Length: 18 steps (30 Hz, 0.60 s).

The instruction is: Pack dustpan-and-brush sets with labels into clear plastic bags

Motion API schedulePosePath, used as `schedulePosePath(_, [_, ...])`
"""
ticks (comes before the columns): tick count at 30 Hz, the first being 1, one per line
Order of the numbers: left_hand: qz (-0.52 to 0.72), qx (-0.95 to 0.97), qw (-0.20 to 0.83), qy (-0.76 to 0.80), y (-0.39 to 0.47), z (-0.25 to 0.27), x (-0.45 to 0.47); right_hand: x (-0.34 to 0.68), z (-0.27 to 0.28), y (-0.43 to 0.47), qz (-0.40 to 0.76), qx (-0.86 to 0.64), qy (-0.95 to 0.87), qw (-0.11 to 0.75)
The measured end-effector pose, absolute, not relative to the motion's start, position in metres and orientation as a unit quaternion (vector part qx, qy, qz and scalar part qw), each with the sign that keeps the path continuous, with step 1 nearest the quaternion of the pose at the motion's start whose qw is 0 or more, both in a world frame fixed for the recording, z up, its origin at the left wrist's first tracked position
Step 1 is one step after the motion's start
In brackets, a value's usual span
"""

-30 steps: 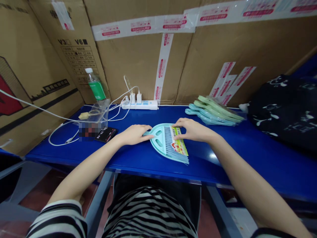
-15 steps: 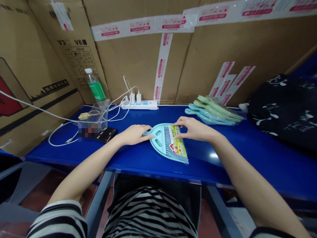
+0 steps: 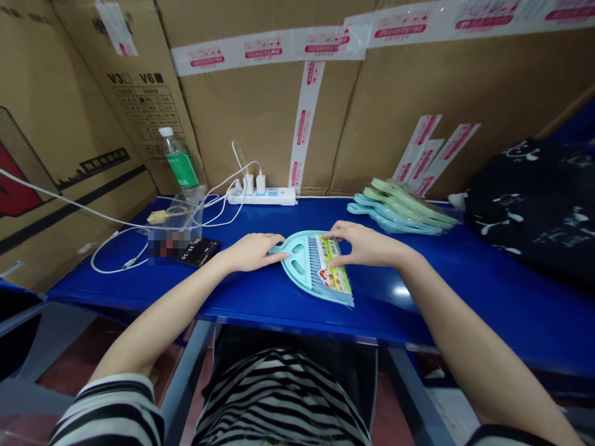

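A light-blue dustpan lies on the blue table with its handle to the left. Nested in it is a small hand brush with grey-blue bristles, and a colourful printed label covers part of them. My left hand is closed round the handle end, thumb on the near side. Over the right part of the set is my right hand. Its thumb and fingers are apart, their tips touching the far part of the label. The underside of the dustpan is hidden.
Bagged green and blue dustpan sets lie at the back right, beside a black patterned bag. A white power strip with cables, a bottle and a phone showing a timer are at the left. Cardboard stands behind.
My right hand's fingertips have shifted slightly left and down over the label, and the thumb sits a little lower. My left hand and the dustpan set stay in place.
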<state>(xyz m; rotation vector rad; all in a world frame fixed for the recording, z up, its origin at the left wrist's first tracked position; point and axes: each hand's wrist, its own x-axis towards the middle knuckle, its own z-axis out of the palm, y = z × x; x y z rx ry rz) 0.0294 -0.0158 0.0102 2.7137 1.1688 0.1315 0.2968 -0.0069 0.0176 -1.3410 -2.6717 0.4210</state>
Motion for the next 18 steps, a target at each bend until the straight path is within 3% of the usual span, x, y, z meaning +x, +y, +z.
schedulePosePath(18, [0.047, 0.915, 0.093, 0.389, -0.0149, 0.0085, 0.0286, 0.296, 0.0121, -0.0068, 0.143, -0.412, -0.898, 0.053])
